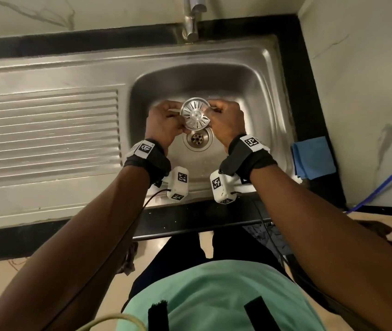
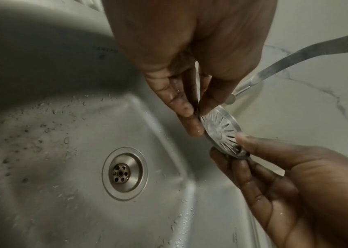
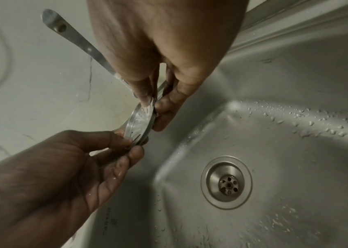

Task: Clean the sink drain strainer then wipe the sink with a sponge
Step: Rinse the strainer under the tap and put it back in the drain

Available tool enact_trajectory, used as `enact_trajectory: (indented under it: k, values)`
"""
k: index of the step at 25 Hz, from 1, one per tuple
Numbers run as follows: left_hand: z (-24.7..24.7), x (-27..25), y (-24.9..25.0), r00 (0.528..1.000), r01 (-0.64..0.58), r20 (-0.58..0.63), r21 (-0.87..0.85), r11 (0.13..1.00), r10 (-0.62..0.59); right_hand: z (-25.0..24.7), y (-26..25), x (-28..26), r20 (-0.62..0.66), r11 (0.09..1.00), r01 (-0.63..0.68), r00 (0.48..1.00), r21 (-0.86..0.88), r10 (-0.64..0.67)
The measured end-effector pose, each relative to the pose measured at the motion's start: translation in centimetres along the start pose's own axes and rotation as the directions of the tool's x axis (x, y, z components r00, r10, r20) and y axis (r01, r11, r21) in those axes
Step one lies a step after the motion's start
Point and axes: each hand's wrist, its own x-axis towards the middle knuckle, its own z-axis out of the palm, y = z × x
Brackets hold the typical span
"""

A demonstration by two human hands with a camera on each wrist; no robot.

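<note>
Right now I'm pinching the strainer (image 1: 195,113) by opposite rim edges, my left hand (image 1: 164,125) and right hand (image 1: 227,120) curled onto it above the drain (image 1: 197,139). It's looking thin, stiff, wet, probably slippery. Beyond, the sink (image 1: 257,91) walls are leaving open room beneath the tap (image 1: 191,20).

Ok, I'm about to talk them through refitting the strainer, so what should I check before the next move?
1. Strainer lifted out of the drain: ok.
2. Grip secure: ok, left hand and right hand each pinch its rim.
3. Strainer slots free of debris: cannot tell, too blurred.
4. Drain opening unobstructed: ok.
5. Tap off: cannot tell.
6. Sponge within reach: cannot tell, only a blue cloth shows beside the sink.
</note>
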Motion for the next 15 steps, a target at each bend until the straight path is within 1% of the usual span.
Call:
enact_trajectory:
  k: [4,7,10,13,15]
  values:
    - [1.2,0.9,1.3,1.000,-0.018,0.003,0.033,0.999,0.018,-0.5,0.2,1.6,0.002,1.000,-0.007,1.000,0.002,0.007]
    - [1.4,3.0,1.5,0.999,-0.037,-0.026,0.166,0.985,0.042,-0.8,0.2,2.5,-0.002,1.000,-0.018,1.000,-0.008,0.018]
    - [1.7,7.5,3.0,0.997,-0.027,-0.058,0.271,0.962,0.044,-1.3,-0.2,3.9,-0.022,1.000,-0.023,0.999,0.004,0.023]
    - [2.3,13.9,5.3,0.993,-0.057,-0.078,0.295,0.954,0.084,-1.6,-0.8,5.7,-0.009,1.000,-0.021,1.000,0.013,0.021]
    - [2.9,15.8,8.4,0.995,-0.034,-0.082,0.287,0.957,0.060,-1.5,-1.0,6.5,0.003,0.998,-0.047,0.999,0.040,0.047]
